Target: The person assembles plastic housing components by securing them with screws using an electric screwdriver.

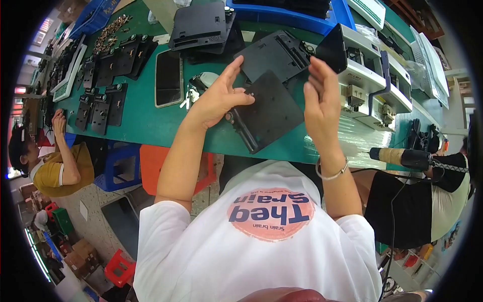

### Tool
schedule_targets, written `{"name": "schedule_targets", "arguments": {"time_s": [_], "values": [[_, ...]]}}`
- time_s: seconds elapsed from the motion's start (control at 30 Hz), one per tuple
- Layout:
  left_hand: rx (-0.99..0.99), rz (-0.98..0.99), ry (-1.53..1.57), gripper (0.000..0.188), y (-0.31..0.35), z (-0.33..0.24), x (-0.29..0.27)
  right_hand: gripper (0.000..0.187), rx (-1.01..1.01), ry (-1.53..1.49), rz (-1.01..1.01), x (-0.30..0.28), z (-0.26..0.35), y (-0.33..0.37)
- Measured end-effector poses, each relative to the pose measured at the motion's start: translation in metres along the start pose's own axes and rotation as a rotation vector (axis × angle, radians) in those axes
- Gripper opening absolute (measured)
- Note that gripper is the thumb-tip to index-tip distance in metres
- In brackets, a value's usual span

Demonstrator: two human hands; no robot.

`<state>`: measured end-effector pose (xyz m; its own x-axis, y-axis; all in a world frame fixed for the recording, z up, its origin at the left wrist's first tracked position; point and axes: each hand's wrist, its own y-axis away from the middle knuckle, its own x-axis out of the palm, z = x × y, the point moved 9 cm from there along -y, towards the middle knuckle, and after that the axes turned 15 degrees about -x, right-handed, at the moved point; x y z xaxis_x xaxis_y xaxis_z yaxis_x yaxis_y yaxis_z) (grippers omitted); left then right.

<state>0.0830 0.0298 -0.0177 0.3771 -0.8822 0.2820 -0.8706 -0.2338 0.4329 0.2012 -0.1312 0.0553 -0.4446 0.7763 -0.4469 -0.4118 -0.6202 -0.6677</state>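
Note:
A flat dark plate (276, 110) with a round bar along its near left edge lies tilted on the green table in front of me. My left hand (219, 98) is at its left side, fingers stretched and apart, the thumb reaching over the plate's edge. To the right of the plate, my right hand (323, 98) is raised with its fingers apart, holding nothing that I can see. Its fingertips come near a black panel (329, 49) beside the machine; whether they touch cannot be made out. Behind the plate lies a slotted black housing (274, 54).
Black housings (198, 27) are stacked at the back. A phone (169, 78) and keys (190, 96) lie left, beyond them several black hinged plates (113, 60). Right stand a white machine (362, 80) and an electric screwdriver (402, 156). Co-workers (63, 166) sit on both sides.

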Motion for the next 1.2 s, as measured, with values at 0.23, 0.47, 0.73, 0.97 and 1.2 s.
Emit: {"name": "schedule_targets", "arguments": {"time_s": [0.23, 0.47, 0.73, 0.97, 1.2], "values": [[0.060, -0.052, 0.024, 0.099, 0.000, -0.005, -0.009, 0.044, 0.690, -0.777, -0.221, 0.027, -0.028, 0.069], [0.082, -0.277, -0.133, 0.080, 0.015, 0.001, -0.001, 0.033, 0.704, -0.852, -0.124, 0.048, -0.007, 0.057], [0.377, -0.695, -0.873, 0.093, -0.022, -0.080, 0.016, 0.027, 0.700, -0.872, -0.379, 0.053, -0.049, 0.049], [0.198, -0.752, -1.099, 0.096, -0.067, -0.076, 0.011, 0.028, 0.442, -0.219, -0.370, 0.034, -0.068, 0.034], [0.108, -0.746, -1.156, 0.092, -0.082, -0.074, 0.020, 0.068, 0.563, -0.513, -0.574, 0.050, -0.086, 0.034]]}}
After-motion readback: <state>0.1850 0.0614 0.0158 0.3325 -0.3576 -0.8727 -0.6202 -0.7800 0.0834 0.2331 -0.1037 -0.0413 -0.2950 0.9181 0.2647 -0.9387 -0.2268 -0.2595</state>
